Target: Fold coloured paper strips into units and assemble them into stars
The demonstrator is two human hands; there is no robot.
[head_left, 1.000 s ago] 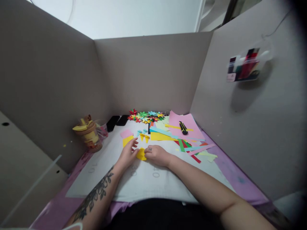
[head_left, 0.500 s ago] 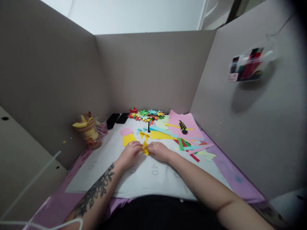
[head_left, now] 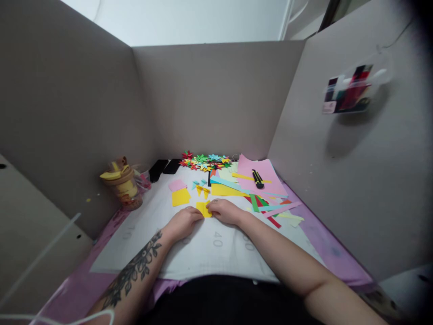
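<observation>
The left hand (head_left: 182, 222) and right hand (head_left: 226, 211) meet over a yellow paper piece (head_left: 204, 209) on the white mat (head_left: 216, 253). Each grip pinches one edge of it, fingers curled.

small yellow paper piece (head_left: 204, 209), flat on mat

Fingers (head_left: 195, 212) hide the near edges of the yellow paper (head_left: 204, 208).

We see a purple table (head_left: 333, 259) with a white mat (head_left: 209, 257) covering most of it. A yellow jar (head_left: 122, 189) stands at the far left edge.
</observation>
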